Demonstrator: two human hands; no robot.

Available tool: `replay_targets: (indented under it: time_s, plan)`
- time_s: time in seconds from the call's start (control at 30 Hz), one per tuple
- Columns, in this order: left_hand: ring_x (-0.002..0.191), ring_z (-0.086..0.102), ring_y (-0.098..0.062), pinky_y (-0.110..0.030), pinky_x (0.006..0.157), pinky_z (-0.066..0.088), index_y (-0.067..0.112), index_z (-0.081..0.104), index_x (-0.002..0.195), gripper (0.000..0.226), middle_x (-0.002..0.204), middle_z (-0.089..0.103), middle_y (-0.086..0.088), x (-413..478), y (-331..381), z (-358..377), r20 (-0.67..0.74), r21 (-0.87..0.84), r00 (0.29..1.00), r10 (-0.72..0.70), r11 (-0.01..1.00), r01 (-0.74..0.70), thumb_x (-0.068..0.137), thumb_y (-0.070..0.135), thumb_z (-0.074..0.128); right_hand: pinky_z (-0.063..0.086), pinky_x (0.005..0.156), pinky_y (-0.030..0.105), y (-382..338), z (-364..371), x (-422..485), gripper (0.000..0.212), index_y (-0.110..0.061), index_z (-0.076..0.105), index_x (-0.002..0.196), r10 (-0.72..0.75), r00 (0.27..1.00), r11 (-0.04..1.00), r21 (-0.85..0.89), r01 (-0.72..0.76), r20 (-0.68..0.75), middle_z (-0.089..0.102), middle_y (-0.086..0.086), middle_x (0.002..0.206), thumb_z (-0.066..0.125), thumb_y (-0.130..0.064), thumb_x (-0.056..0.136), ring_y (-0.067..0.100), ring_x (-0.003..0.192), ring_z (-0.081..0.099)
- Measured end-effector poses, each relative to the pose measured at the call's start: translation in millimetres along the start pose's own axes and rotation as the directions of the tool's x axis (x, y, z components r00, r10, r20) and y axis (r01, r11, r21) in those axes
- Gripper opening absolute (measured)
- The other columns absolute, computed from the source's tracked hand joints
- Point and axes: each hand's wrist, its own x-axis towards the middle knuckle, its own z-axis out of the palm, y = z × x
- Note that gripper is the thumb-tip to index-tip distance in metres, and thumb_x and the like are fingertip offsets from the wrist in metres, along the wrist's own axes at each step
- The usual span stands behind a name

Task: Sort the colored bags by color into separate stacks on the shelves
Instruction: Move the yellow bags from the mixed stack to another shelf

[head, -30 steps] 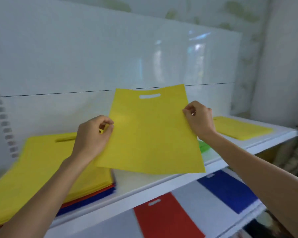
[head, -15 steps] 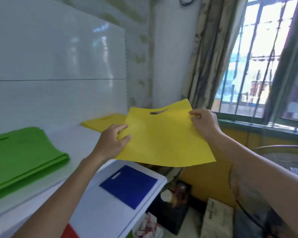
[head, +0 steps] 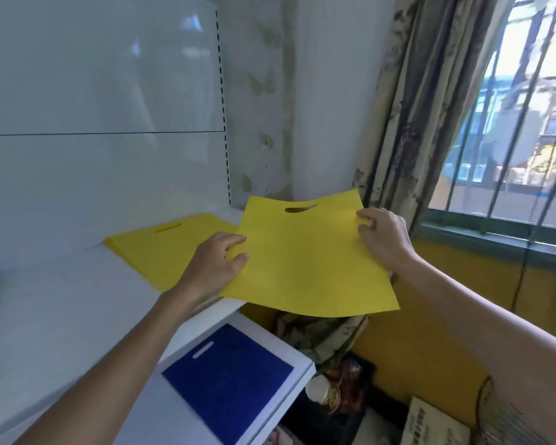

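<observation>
The yellow bag (head: 305, 261), a flat matte non-woven sheet with a die-cut slot handle, is held in the air past the right end of the upper shelf (head: 61, 300), handle edge pointing away from the person, long axis running from near to far, its near edge sagging. The left hand (head: 214, 268) pinches its left edge; the right hand (head: 382, 239) pinches the right edge near the handle end. Just left of it, a yellow stack (head: 161, 245) lies flat on the glossy white shelf. Below, a blue bag (head: 228, 380) lies on the lower shelf (head: 299, 358). A patterned curtain (head: 414, 107) and a barred window (head: 511, 123) stand behind.
</observation>
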Motion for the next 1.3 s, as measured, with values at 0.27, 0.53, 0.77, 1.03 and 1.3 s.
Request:
replay_targets:
  time_s: [0.27, 0.53, 0.77, 1.03, 1.3]
  plan:
    - [0.122, 0.045, -0.019, -0.024, 0.097, 0.033, 0.015, 0.050, 0.132, 0.042, 0.135, 0.048, -0.004, 49.2, -16.3, -23.8, -0.227, 0.139, 0.967, -0.112, 0.979, 0.146, 0.091, 0.020, 0.056, 0.036, 0.093, 0.026, -29.1, 66.3, 95.2, 0.040, -0.008, 0.057, 0.127, -0.173, 0.976, 0.981, 0.113, 0.158, 0.136, 0.057, 0.012, 0.128, 0.051, -0.006, 0.087, 0.027, 0.119, 0.050]
    - [0.120, 0.046, -0.023, -0.028, 0.097, 0.035, 0.013, 0.049, 0.132, 0.043, 0.132, 0.049, -0.008, 38.0, -46.4, -44.8, -0.504, 0.184, 0.813, -0.291, 0.884, 0.430, 0.090, 0.018, 0.056, 0.031, 0.102, 0.029, -77.5, 164.4, 150.6, 0.050, -0.009, 0.039, 0.140, -0.479, 0.800, 0.874, 0.287, 0.393, 0.361, 0.040, 0.010, 0.143, 0.049, -0.011, 0.091, 0.025, 0.129, 0.038]
    - [0.121, 0.046, -0.025, -0.029, 0.099, 0.034, 0.014, 0.051, 0.130, 0.042, 0.132, 0.050, -0.009, 19.6, -69.4, -27.9, -0.504, 0.234, 0.691, -0.518, 0.688, 0.687, 0.089, 0.020, 0.055, 0.036, 0.094, 0.032, -79.5, 232.6, 151.1, 0.036, 0.000, 0.050, 0.123, -0.570, 0.579, 0.816, 0.323, 0.479, 0.582, 0.045, 0.016, 0.128, 0.047, -0.007, 0.087, 0.031, 0.121, 0.042]
    - [0.109, 0.053, -0.025, -0.029, 0.085, 0.039, 0.019, 0.062, 0.114, 0.029, 0.116, 0.054, -0.010, 19.9, -71.4, -28.7, -0.467, 0.297, 0.613, -0.637, 0.540, 0.787, 0.086, 0.024, 0.055, 0.045, 0.076, 0.035, -73.5, 259.4, 146.9, 0.028, 0.000, 0.064, 0.097, -0.455, 0.599, 0.868, 0.176, 0.464, 0.659, 0.062, 0.015, 0.104, 0.045, -0.016, 0.084, 0.032, 0.099, 0.052]
    - [0.107, 0.054, -0.019, -0.026, 0.085, 0.040, 0.022, 0.066, 0.098, 0.018, 0.112, 0.057, 0.000, 20.9, -67.6, -22.5, -0.546, 0.194, 0.570, -0.614, 0.569, 0.799, 0.084, 0.019, 0.056, 0.049, 0.082, 0.043, -68.3, 253.8, 149.2, 0.031, 0.008, 0.065, 0.101, -0.509, 0.605, 0.853, 0.266, 0.448, 0.613, 0.066, 0.023, 0.105, 0.054, -0.014, 0.081, 0.035, 0.097, 0.060]
